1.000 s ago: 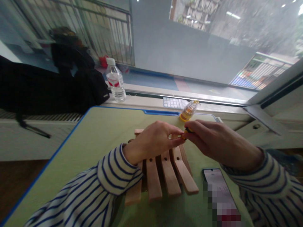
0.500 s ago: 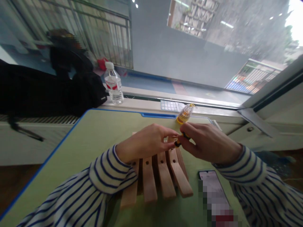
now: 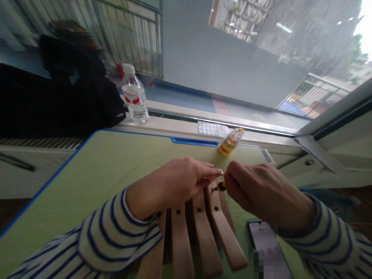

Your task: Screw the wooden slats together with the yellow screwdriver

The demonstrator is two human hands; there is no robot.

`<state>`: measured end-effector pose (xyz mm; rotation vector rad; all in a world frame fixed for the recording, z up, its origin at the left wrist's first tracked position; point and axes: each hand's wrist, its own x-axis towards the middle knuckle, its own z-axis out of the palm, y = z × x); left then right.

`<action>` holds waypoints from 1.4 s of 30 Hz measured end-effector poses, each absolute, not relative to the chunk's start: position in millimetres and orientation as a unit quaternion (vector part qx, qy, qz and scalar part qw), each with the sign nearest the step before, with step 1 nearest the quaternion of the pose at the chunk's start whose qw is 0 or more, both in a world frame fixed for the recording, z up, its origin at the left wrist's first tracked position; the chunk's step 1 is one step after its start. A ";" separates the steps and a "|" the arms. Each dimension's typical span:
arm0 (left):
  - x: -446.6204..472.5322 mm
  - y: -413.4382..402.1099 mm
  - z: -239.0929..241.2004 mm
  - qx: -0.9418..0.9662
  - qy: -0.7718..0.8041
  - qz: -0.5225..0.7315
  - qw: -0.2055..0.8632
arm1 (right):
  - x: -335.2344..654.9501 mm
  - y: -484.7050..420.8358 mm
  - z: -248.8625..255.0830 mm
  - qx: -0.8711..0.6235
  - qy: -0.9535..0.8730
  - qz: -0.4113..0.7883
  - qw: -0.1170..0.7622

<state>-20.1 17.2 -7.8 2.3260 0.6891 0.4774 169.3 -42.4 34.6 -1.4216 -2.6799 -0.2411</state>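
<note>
Wooden slats [image 3: 203, 236] lie fanned on the green table [image 3: 116, 162], at 6 o'clock in the view, each with a small hole near its far end. Right hand [image 3: 261, 195] is curled tight around a small screwdriver [image 3: 221, 186]; only the yellow-and-black front end shows past the fingertips, set against the upper end of a slat at about 9 o'clock from the knuckles. Left hand [image 3: 171, 184] lies over the far ends of the slats, fingers nearly straight and close together, tips just beside the tool; the thumb is tucked under, and I cannot tell whether it pinches anything. Judgement: the work looks like a small fastener being turned at the slat's hole. To do it well, seat the tip squarely, press along the tool's line, turn in short twists, and let the left hand pin the stack so nothing slides. A small bottle [image 3: 231, 141] stands at 12 o'clock of the hands, a phone [image 3: 267, 244] at 5 o'clock, a water bottle [image 3: 133, 99] at 10 o'clock.
</note>
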 end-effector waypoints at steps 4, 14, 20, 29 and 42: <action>-18.7 16.5 -8.7 0.883 0.262 0.192 0.338 | 162.5 -47.3 33.4 -0.557 -0.824 -0.091 0.052; -13.2 13.6 -6.3 0.882 0.340 0.185 0.267 | 163.6 -52.4 55.3 -0.518 -0.854 0.056 -0.021; -12.3 13.5 -6.2 0.885 0.336 0.182 0.265 | 169.9 -39.4 68.7 -0.414 -0.902 0.110 -0.058; -12.3 13.4 -8.3 0.890 0.333 0.170 0.263 | 170.7 -28.0 39.5 -0.366 -0.929 0.014 0.057; -10.6 13.3 -8.8 0.889 0.330 0.180 0.263 | 162.2 -50.8 19.9 -0.561 -0.815 -0.062 0.130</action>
